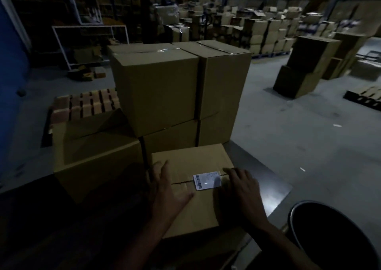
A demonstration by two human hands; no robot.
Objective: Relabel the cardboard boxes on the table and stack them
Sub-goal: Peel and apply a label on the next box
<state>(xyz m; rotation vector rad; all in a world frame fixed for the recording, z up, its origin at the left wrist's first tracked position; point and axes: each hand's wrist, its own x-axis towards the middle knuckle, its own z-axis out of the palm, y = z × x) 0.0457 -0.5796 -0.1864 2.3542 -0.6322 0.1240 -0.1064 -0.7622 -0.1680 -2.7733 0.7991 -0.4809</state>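
**Label on the near box; stack behind partly built**

Head view of a dim warehouse. At 6 o'clock a small box (191, 187) lies flat on the worktop (266, 179), its top seam facing up. A white label (207, 180) with a barcode sits across that seam toward the box's 3 o'clock edge. The left hand (167, 189) rests on the top at 9 o'clock of the label, fingers spread and mostly straight, thumb reaching toward the label's near corner; it grips nothing. The right hand (241, 187) lies at 3 o'clock of the label, fingers extended and flat, their tips at the label's edge, pressing rather than holding. Whether the label is fully stuck down cannot be told in this light.

At 12 o'clock, just behind the small box, stands the stack (177, 88): two taped boxes side by side on top of at least two more below. No labels show on the faces turned to the camera, so their relabelling cannot be judged. At 9 o'clock a side box (97, 158) sits lower, touching the stack.

Judged progress: several boxes are already stacked; the near box appears to be at the labelling step, and it has yet to be lifted onto the stack. A dark bin (334, 234) stands at 4 o'clock, beside the worktop's edge.
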